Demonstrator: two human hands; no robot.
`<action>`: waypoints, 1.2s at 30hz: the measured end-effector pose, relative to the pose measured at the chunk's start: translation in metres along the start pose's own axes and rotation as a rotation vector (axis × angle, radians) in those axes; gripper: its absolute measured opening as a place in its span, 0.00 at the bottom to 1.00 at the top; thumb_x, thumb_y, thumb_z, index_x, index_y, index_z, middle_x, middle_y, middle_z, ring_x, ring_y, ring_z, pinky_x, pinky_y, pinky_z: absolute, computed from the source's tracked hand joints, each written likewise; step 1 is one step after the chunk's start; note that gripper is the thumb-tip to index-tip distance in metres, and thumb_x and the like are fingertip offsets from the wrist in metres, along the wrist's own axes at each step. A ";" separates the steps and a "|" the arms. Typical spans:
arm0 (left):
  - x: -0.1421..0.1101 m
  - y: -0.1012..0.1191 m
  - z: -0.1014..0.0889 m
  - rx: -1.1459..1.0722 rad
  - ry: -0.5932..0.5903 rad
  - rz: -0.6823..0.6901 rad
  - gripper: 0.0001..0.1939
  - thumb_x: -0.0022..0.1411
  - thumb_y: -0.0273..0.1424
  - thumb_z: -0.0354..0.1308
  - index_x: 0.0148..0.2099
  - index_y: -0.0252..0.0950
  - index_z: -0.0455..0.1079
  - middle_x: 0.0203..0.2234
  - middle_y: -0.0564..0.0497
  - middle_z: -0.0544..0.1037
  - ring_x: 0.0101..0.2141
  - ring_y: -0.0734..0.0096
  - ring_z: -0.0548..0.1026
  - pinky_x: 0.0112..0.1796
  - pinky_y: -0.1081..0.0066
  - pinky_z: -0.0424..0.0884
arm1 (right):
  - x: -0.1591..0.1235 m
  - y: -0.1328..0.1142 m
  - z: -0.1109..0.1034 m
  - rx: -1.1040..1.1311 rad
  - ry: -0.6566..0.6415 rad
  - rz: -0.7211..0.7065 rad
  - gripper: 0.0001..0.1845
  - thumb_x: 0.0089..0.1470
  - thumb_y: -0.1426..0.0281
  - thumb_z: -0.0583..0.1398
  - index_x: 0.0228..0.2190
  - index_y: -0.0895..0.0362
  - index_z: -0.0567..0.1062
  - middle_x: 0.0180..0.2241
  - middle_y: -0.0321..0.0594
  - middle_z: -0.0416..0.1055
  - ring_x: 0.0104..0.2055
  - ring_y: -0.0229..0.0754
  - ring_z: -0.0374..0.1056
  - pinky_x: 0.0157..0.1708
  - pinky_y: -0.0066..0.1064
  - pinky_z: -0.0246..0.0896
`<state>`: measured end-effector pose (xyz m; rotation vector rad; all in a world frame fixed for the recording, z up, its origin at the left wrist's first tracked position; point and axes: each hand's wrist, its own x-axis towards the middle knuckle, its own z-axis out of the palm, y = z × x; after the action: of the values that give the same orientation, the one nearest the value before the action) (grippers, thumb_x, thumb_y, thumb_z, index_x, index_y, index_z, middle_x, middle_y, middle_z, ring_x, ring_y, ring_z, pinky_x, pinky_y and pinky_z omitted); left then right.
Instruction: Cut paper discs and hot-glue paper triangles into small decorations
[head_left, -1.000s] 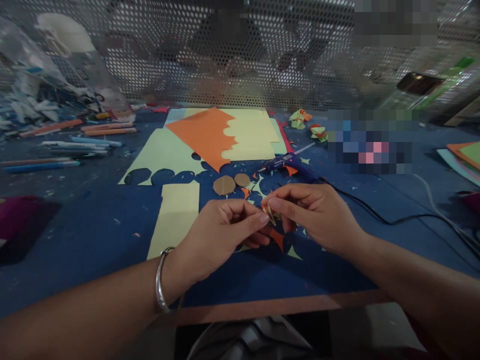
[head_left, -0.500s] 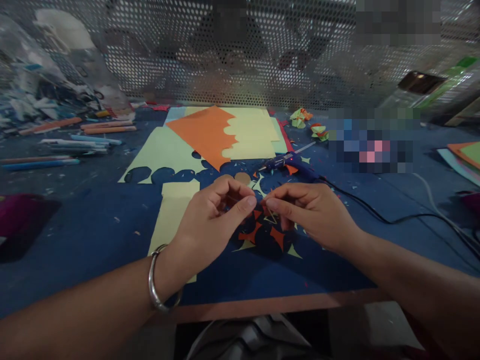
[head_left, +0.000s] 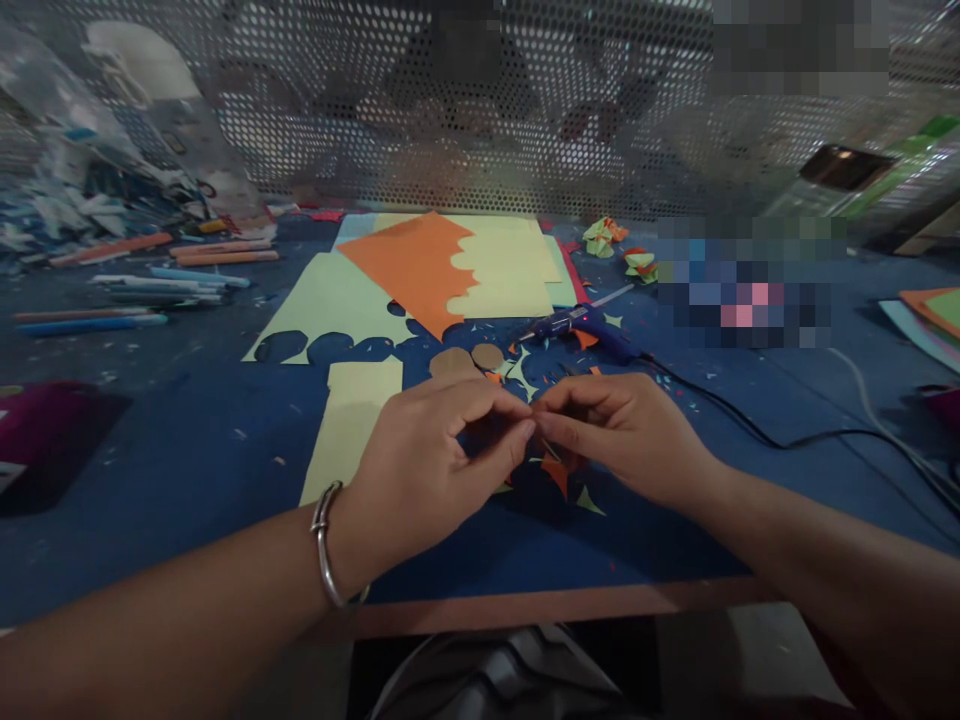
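My left hand (head_left: 435,455) and my right hand (head_left: 637,435) meet fingertip to fingertip above the table. My right thumb and index finger pinch a small folded paper piece (head_left: 553,450), mostly hidden behind the fingers; only a pale edge shows. The left thumb and index finger are pinched at the same spot, and whatever is between them is hidden. Beneath the hands lie an orange paper scrap (head_left: 555,477) and a pale green scrap (head_left: 590,501). Just beyond my left hand are a larger brown disc (head_left: 451,363) and a smaller brown disc (head_left: 487,357).
A blue glue gun (head_left: 574,322) lies beyond my right hand, its black cord (head_left: 750,432) running right. Ahead are scallop-cut orange paper (head_left: 409,262) and green paper (head_left: 319,300). A yellow strip (head_left: 352,420) lies by my left hand. Pens (head_left: 161,290) and crumpled paper flowers (head_left: 602,237) sit farther back.
My left hand drew back left from the folded paper piece, then came right again until its fingertips met the right ones. My right hand has stayed nearly in place, still pinching.
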<state>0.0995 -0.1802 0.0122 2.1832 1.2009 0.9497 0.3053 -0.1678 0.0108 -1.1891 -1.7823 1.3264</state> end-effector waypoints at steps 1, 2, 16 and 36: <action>-0.001 0.000 0.001 0.035 0.004 0.034 0.07 0.65 0.32 0.58 0.39 0.37 0.77 0.31 0.51 0.80 0.33 0.71 0.76 0.35 0.72 0.69 | -0.001 0.000 0.000 0.008 -0.005 0.008 0.09 0.54 0.64 0.66 0.28 0.58 0.78 0.22 0.32 0.69 0.22 0.31 0.63 0.22 0.23 0.60; -0.002 0.000 0.001 0.065 0.006 0.065 0.07 0.65 0.31 0.57 0.38 0.37 0.76 0.31 0.50 0.80 0.33 0.71 0.76 0.35 0.72 0.69 | -0.001 0.000 0.001 0.010 -0.010 0.014 0.09 0.53 0.65 0.66 0.28 0.58 0.78 0.21 0.31 0.69 0.22 0.31 0.63 0.22 0.23 0.60; 0.011 -0.004 0.001 -0.506 -0.201 -0.327 0.12 0.67 0.36 0.56 0.32 0.36 0.71 0.22 0.55 0.74 0.24 0.78 0.70 0.28 0.78 0.66 | -0.003 -0.001 0.000 0.079 -0.027 0.058 0.14 0.52 0.60 0.68 0.28 0.58 0.77 0.18 0.30 0.67 0.18 0.30 0.63 0.19 0.21 0.58; 0.007 -0.011 -0.014 0.012 -0.090 -0.179 0.07 0.63 0.28 0.53 0.37 0.39 0.73 0.23 0.54 0.75 0.23 0.71 0.69 0.26 0.71 0.61 | 0.001 0.002 -0.006 -0.023 0.079 0.005 0.14 0.55 0.59 0.66 0.29 0.58 0.79 0.20 0.31 0.69 0.19 0.30 0.66 0.20 0.22 0.61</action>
<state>0.0854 -0.1676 0.0161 2.0632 1.3354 0.7641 0.3112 -0.1644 0.0110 -1.2418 -1.7438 1.2480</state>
